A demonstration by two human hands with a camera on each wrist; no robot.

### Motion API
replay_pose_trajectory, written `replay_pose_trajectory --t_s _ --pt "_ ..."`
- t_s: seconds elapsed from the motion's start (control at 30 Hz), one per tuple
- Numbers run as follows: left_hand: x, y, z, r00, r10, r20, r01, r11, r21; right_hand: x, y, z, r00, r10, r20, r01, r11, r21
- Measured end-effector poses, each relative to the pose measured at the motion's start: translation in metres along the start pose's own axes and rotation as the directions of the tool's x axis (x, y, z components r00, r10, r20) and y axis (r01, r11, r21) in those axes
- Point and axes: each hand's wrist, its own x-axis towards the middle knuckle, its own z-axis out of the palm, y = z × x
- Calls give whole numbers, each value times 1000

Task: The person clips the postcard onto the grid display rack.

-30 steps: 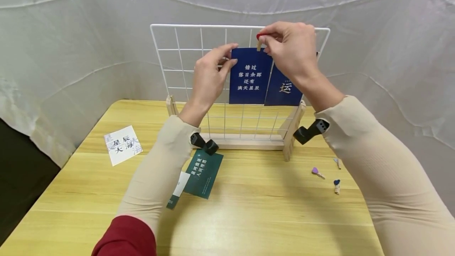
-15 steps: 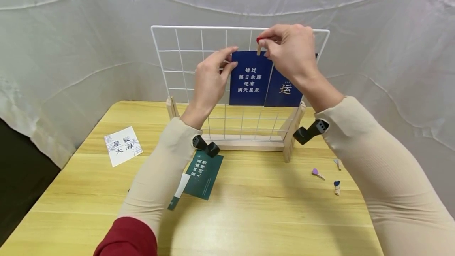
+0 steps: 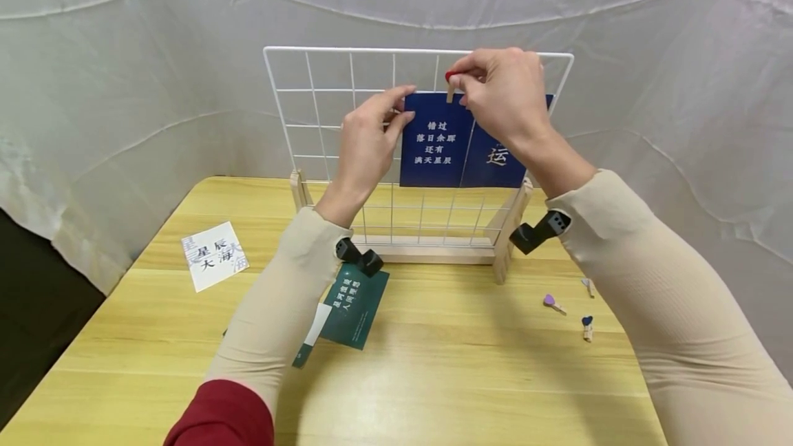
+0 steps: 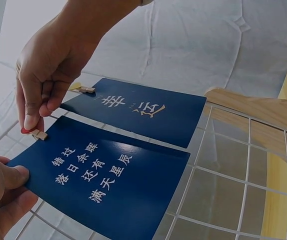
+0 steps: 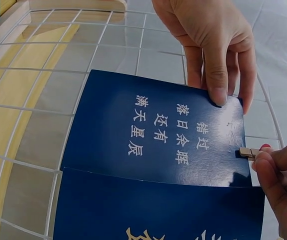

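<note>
My left hand (image 3: 368,136) pinches the upper left corner of a dark blue card (image 3: 434,146) with white characters, thumb on its front. The card lies against a white wire grid rack (image 3: 334,49). At the card's top edge, my right hand (image 3: 511,95) pinches a small wooden clothespin (image 3: 449,91) with a red heart by its upper end. The clothespin's jaws overlap the card's edge in the right wrist view. Beside it hangs a second blue card (image 4: 138,107) with gold characters, held by a clothespin with a yellow top (image 4: 83,89).
On the table to the right lie a purple heart clothespin (image 3: 554,304), a dark blue heart one (image 3: 587,328) and a pale one (image 3: 589,287). A white card (image 3: 215,256) is at the left. Green cards (image 3: 356,308) lie before the rack's wooden base (image 3: 427,253), partly under my left arm.
Both hands, the clothespin and the blue card have come down slightly in the head view; the rack also sits a little lower there. Both grips are kept.
</note>
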Motion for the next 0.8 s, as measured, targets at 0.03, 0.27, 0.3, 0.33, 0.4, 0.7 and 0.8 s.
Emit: replay_pose_trajectory --t_s 0.03,0.27,0.3,0.33,0.4,0.7,0.8 --pt "0 0 0 1000 -5 2 5 1000 0 0 0 0 1000 0 1 0 1000 -2" --pt "0 1 0 1000 -5 -6 5 1000 -2 1 -2 -1 1000 9 16 -8 1000 -7" --pt "0 1 0 1000 -1 -9 1 1000 -2 1 -2 -1 1000 9 16 -9 1000 -8" --pt "0 1 0 1000 -1 -9 1 1000 -2 1 -2 -1 1000 9 18 -9 1000 -9" --pt "0 1 1 1000 -2 -9 2 1000 -5 2 -2 -2 1000 10 22 -10 1000 -12" --pt "1 3 1 1000 -4 -27 3 999 -37 3 -3 -5 999 -12 37 13 1000 -24" --pt "2 3 0 1000 -7 -26 6 999 -41 3 -3 -5 999 -17 40 18 999 -28"
